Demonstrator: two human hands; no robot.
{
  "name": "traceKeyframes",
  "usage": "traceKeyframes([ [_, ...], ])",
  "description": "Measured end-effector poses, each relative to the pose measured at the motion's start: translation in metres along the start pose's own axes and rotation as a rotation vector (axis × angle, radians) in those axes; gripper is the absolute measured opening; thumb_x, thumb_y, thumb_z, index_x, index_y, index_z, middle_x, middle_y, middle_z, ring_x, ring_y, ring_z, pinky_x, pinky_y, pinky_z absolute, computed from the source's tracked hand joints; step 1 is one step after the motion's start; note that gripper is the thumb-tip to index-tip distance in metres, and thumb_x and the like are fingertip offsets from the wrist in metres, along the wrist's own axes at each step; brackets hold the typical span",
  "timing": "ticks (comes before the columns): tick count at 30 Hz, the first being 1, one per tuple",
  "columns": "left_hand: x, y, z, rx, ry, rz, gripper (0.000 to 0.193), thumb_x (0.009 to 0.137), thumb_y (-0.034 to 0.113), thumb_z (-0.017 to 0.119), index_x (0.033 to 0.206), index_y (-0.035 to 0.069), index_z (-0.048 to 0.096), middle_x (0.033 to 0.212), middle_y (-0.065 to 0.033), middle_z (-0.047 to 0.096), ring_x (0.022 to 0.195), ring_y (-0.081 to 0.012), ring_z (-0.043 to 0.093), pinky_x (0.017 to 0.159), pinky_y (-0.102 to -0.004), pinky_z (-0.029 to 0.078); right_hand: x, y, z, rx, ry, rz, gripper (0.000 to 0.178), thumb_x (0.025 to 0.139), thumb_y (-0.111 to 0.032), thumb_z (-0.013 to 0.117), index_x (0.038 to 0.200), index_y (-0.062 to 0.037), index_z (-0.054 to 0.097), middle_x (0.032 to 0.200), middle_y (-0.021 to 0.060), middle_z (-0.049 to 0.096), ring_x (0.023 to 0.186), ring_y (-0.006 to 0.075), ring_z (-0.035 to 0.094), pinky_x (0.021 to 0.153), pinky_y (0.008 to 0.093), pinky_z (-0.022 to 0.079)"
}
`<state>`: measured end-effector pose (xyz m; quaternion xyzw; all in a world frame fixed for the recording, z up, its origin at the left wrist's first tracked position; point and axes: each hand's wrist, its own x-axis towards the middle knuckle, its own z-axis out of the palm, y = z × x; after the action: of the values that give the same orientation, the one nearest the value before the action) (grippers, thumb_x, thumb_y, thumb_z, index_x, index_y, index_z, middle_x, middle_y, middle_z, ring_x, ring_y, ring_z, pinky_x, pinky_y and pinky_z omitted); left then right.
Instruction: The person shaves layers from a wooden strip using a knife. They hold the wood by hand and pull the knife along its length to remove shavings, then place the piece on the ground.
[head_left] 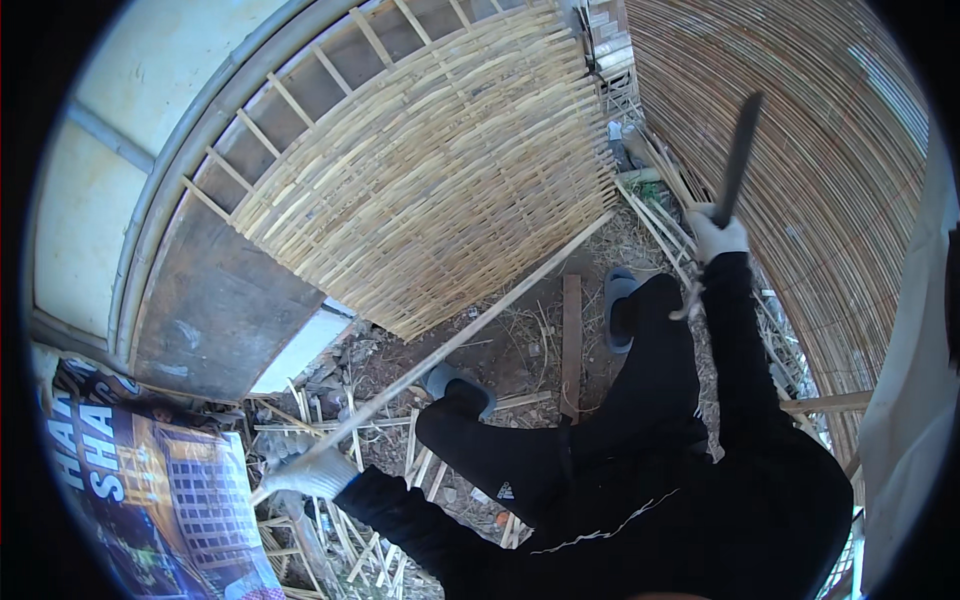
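Observation:
My left hand point(314, 473), in a pale work glove, is closed around the lower end of a long bamboo strip point(468, 334). The strip slants up and away to the right, its far end by the lower right corner of a woven bamboo panel point(430, 190). My right hand point(716, 238), gloved too, grips a machete point(741, 150) by its handle. The dark blade points up and away from me, apart from the strip. The panel leans at the far side, with bare slat ends sticking out along its upper left edge.
A wall of thin bamboo slats point(790, 170) rises on the right. Cut bamboo pieces point(400, 500) litter the ground at lower left, beside a printed banner point(170, 500). A wooden plank point(571, 345) lies between my feet. A dark board point(215, 300) stands behind the panel.

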<state>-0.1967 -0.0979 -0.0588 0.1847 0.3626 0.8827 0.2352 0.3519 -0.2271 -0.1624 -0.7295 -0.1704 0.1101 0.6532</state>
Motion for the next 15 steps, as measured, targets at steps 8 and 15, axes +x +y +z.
traceKeyframes([
  [8,0.002,0.006,0.035,-0.156,-0.309,0.035,0.067,0.082,0.081,0.039,0.063,0.019,0.025,0.053,0.0056,0.014,0.041,-0.0055,0.014,0.034,-0.0222,0.011,0.105,0.125,-0.174,-0.885,0.207,0.033,0.046,0.073,-0.039,0.076,0.1,-0.003,0.07,0.082,0.014,0.07,0.081,0.0306,0.069,0.075,0.0408,0.052],
  [15,0.026,0.008,0.017,-0.206,-0.378,0.211,0.064,0.09,0.074,0.038,0.06,0.02,0.02,0.053,0.005,0.015,0.042,-0.0074,0.014,0.036,-0.025,0.009,0.121,0.142,-0.212,-1.21,0.128,0.308,0.058,0.072,-0.043,0.076,0.109,0.0001,0.069,0.098,0.022,0.071,0.101,0.0361,0.067,0.087,0.0423,0.052],
])
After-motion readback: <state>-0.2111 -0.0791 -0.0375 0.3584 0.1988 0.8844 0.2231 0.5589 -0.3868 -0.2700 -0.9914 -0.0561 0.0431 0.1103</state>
